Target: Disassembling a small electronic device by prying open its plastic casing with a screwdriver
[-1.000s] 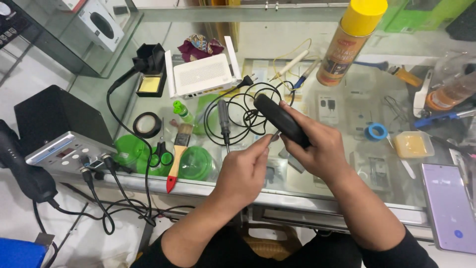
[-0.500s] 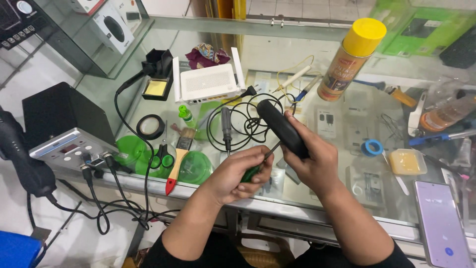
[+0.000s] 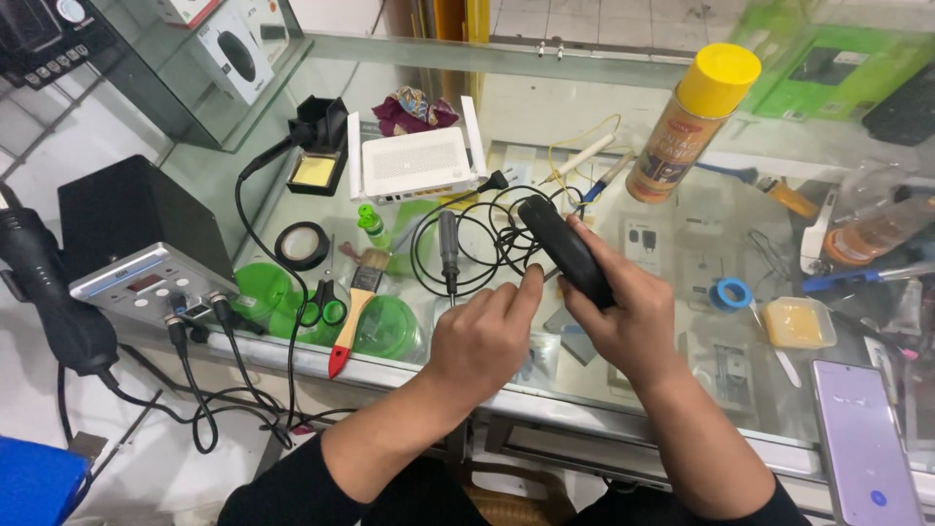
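The left hand (image 3: pixel 482 336) has closed into a loose fist, its index finger now extended toward the lower end of the black oblong device (image 3: pixel 567 251). The right hand (image 3: pixel 623 312) has tilted that device slightly more upright than before.

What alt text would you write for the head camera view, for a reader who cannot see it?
A person's right hand grips a long black plastic device above a cluttered glass counter, while the left hand touches its lower end. Behind lie coiled black cables, a white router and a yellow-capped spray can.
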